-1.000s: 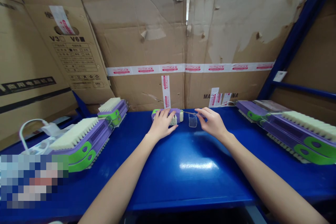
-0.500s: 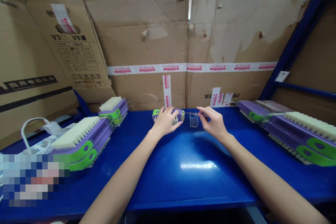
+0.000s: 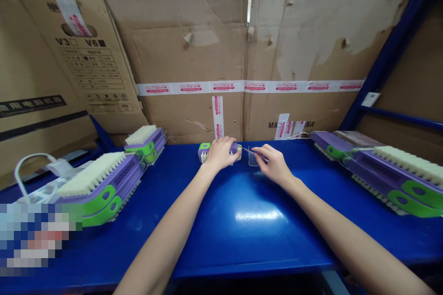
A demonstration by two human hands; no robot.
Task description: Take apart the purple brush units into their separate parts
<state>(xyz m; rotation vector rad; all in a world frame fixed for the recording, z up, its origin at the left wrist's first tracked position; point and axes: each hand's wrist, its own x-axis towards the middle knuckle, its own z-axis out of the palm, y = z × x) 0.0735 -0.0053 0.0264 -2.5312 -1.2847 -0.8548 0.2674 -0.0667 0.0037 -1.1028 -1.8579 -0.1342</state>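
Observation:
A purple and green brush [image 3: 204, 147] with pale bristles facing down lies on the blue tabletop near the cardboard wall. My left hand [image 3: 220, 153] is wrapped over its middle and hides much of it. My right hand [image 3: 274, 162] pinches a thin pointed metal tool [image 3: 256, 153] whose tip meets the brush's right end, by the green part. Whether the tip goes into the brush is too small to tell. Under the tool, between my hands, sits a small clear plastic box [image 3: 252, 162]; its contents cannot be made out.
Stacked purple and green brushes stand at the left [image 3: 100, 182] and at the right [image 3: 387, 173]. A white plug with a cable [image 3: 64, 164] lies behind the left stack. Tall cardboard [image 3: 190, 64] closes the back, and a blue metal post [image 3: 380, 50] rises at the right.
My right hand has moved slightly left and down, and the tool now slants up toward the brush. My left hand stays on the brush. The view has shifted a little.

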